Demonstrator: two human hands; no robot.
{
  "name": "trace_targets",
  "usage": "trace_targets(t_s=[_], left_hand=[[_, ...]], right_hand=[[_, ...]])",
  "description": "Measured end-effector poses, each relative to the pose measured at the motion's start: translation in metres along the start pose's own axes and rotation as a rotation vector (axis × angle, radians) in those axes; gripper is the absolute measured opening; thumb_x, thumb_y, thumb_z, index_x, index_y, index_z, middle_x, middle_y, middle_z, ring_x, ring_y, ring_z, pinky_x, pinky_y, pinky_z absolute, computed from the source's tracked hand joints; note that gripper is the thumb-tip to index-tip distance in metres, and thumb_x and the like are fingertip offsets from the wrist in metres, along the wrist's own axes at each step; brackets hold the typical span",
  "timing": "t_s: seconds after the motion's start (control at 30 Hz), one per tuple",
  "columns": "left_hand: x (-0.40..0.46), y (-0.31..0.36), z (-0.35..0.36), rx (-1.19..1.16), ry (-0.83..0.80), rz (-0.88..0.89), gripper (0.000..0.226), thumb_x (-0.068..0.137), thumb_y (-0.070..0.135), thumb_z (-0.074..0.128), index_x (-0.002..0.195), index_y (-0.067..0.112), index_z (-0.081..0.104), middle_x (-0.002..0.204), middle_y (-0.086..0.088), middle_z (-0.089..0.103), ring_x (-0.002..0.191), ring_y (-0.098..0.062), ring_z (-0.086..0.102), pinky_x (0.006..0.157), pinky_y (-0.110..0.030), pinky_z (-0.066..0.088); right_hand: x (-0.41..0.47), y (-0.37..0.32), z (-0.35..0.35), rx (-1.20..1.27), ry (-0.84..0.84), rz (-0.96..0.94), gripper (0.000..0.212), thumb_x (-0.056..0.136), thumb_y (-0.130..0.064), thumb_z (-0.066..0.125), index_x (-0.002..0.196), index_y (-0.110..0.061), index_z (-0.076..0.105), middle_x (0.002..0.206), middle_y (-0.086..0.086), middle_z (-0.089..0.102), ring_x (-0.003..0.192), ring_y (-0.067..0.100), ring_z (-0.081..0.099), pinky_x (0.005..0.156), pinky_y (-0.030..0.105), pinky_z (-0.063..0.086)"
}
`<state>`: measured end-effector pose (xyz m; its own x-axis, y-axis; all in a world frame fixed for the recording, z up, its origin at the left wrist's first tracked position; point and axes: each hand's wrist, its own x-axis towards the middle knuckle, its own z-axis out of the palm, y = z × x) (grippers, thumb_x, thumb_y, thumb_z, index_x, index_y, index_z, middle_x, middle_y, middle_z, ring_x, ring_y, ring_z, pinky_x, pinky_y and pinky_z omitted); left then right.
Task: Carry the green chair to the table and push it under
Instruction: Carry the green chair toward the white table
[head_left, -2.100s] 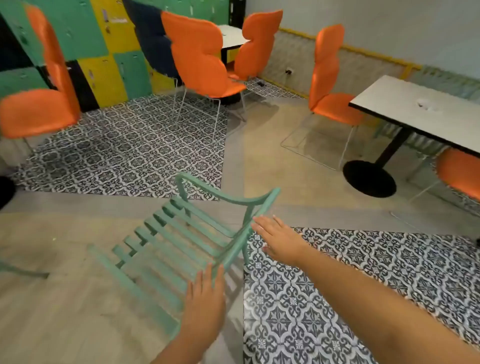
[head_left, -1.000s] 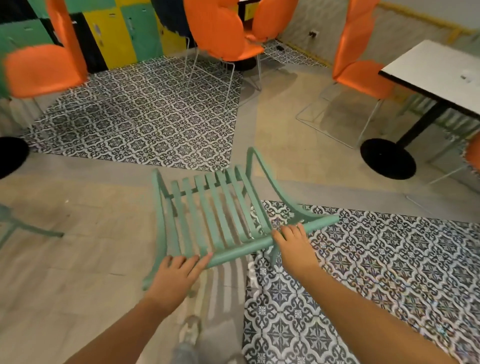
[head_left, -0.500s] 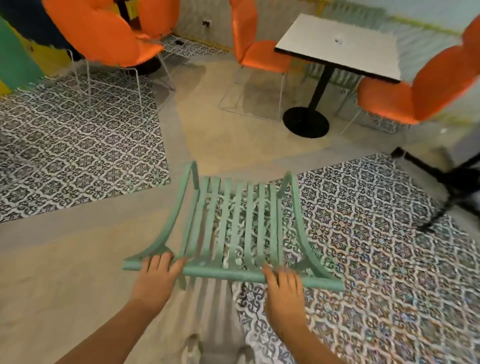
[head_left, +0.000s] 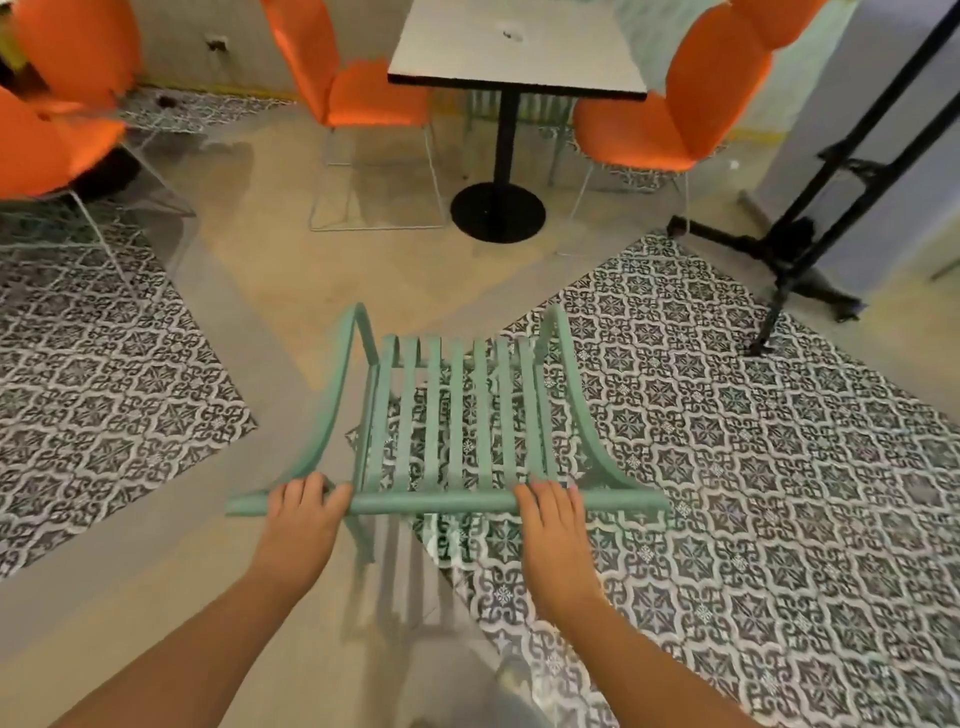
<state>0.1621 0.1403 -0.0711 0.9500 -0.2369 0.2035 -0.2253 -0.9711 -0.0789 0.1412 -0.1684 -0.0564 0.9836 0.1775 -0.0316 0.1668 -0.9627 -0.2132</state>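
Now that the view has swung round to face the counter (head_left: 514, 47) at twelve o'clock, the green chair (head_left: 452, 415) points squarely at it, well short. The left hand (head_left: 304, 512) and right hand (head_left: 550, 514) each clasp its top rail, so the carry can begin.

There is one green chair (head_left: 452, 415), with seven slats in its seat, and two hands on its top rail: the left hand (head_left: 304, 512) and the right hand (head_left: 550, 517). One white-topped table (head_left: 514, 47) stands on a single black pedestal. Four orange chairs show: two at the table (head_left: 363, 93) (head_left: 670, 119) and two at the floor's left edge (head_left: 47, 145) (head_left: 78, 41). One black stand (head_left: 810, 208) is at the right edge.
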Motion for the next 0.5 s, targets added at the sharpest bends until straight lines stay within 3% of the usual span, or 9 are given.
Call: trace_targets(t_s=[0.13, 0.27, 0.33, 0.4, 0.5], left_hand=[[0.063, -0.008, 0.017, 0.018, 0.008, 0.014, 0.033, 0.071, -0.002, 0.041, 0.098, 0.009, 0.055, 0.081, -0.016, 0.044, 0.07, -0.033, 0.042, 0.067, -0.048, 0.035], [0.127, -0.015, 0.032, 0.029, -0.003, 0.0, 0.028, 0.074, -0.002, 0.041, 0.094, 0.008, 0.057, 0.079, -0.015, 0.045, 0.068, -0.033, 0.045, 0.069, -0.049, 0.04], [0.16, -0.016, 0.041, 0.051, -0.009, -0.065, 0.028, 0.077, -0.003, 0.04, 0.095, 0.007, 0.058, 0.079, -0.015, 0.046, 0.072, -0.035, 0.047, 0.082, -0.058, 0.042], [0.195, -0.009, 0.046, 0.064, -0.006, -0.168, 0.026, 0.078, -0.003, 0.041, 0.095, 0.005, 0.058, 0.079, -0.016, 0.048, 0.079, -0.039, 0.051, 0.1, -0.064, 0.032], [0.247, 0.001, 0.055, 0.038, 0.003, -0.209, 0.021, 0.078, -0.002, 0.043, 0.091, 0.005, 0.057, 0.079, -0.015, 0.049, 0.083, -0.039, 0.051, 0.106, -0.064, 0.027]], right_hand=[[0.054, 0.01, -0.003, 0.012, 0.045, 0.045, 0.082, 0.055, 0.018, 0.056, 0.132, -0.009, 0.041, 0.126, 0.013, 0.054, 0.124, 0.033, 0.041, 0.113, 0.051, 0.007], [0.113, 0.029, 0.0, -0.025, 0.053, 0.047, 0.085, 0.052, 0.014, 0.066, 0.129, -0.012, 0.042, 0.123, 0.011, 0.055, 0.126, 0.031, 0.036, 0.109, 0.055, 0.008], [0.145, 0.037, 0.0, -0.037, 0.038, 0.044, 0.089, 0.047, 0.013, 0.069, 0.129, -0.013, 0.045, 0.121, 0.01, 0.057, 0.125, 0.03, 0.034, 0.109, 0.054, 0.006], [0.179, 0.046, -0.002, -0.032, 0.026, 0.055, 0.091, 0.045, 0.014, 0.07, 0.128, -0.015, 0.046, 0.12, 0.008, 0.058, 0.124, 0.029, 0.034, 0.111, 0.052, 0.0], [0.229, 0.065, -0.009, -0.011, 0.01, 0.093, 0.089, 0.046, 0.014, 0.068, 0.126, -0.019, 0.047, 0.12, 0.003, 0.056, 0.123, 0.027, 0.037, 0.113, 0.049, -0.008]])
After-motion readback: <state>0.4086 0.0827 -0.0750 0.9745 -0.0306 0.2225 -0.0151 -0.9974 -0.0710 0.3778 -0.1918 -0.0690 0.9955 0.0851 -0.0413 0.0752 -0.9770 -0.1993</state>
